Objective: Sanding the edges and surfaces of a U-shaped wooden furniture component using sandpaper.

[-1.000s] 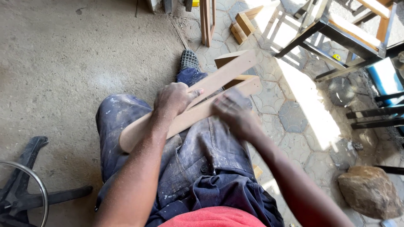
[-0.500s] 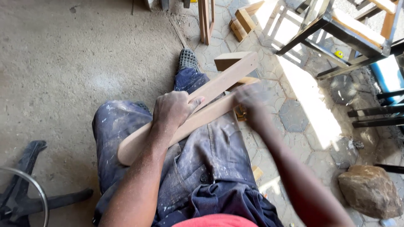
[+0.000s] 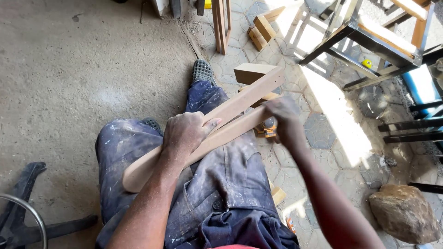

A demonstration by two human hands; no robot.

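No packages, labels, signs or screens show anywhere in this view. Nothing printed or boxed lies on the floor or among the wood and metal frames around.

Trousers [image 3: 221,184]: dark blue denim, paint-spattered, buttoned. Shoe [image 3: 203,71]: dark, perforated, rubber-like. Forearms bare. Red garment edge [image 3: 230,246], possibly a shirt.
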